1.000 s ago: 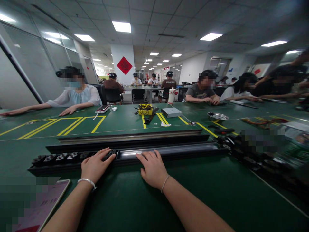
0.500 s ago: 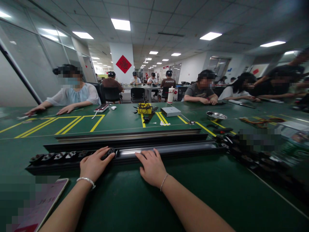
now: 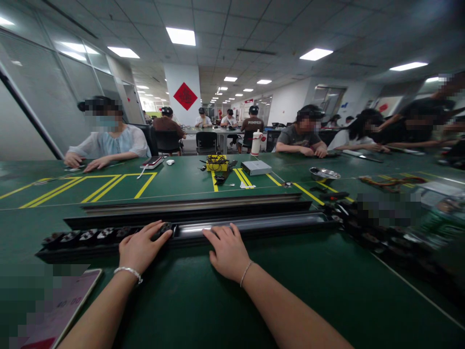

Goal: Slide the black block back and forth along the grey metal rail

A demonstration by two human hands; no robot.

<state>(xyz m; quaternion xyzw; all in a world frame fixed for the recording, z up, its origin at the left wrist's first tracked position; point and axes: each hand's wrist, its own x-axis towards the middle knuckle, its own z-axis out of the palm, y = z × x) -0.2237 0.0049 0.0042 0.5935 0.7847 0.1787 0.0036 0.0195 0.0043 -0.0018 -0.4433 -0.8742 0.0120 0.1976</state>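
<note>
A long black channel (image 3: 254, 233) with a shiny metal inner strip lies across the green table in front of me. Several black socket-like modules (image 3: 87, 236) sit in a row in its left part. My left hand (image 3: 141, 246) rests over the row, thumb and fingers around one black module (image 3: 166, 228) at the row's right end; part of it is hidden under the fingers. Farther right, my right hand (image 3: 228, 249) lies with fingers apart on the channel's near edge and metal strip, holding nothing.
Behind the channel lies another long black rail (image 3: 196, 206). A phone (image 3: 69, 310) is at lower left. Dark parts (image 3: 370, 237) crowd the right side, near a metal bowl (image 3: 324, 173). A grey box (image 3: 256, 167) and a yellow box with cables (image 3: 217, 163) stand farther back. People sit across the table.
My hands and the channel stay practically in place. Across the table at left, a person's hand has drawn inward toward their other hand. The view has shifted very slightly.
</note>
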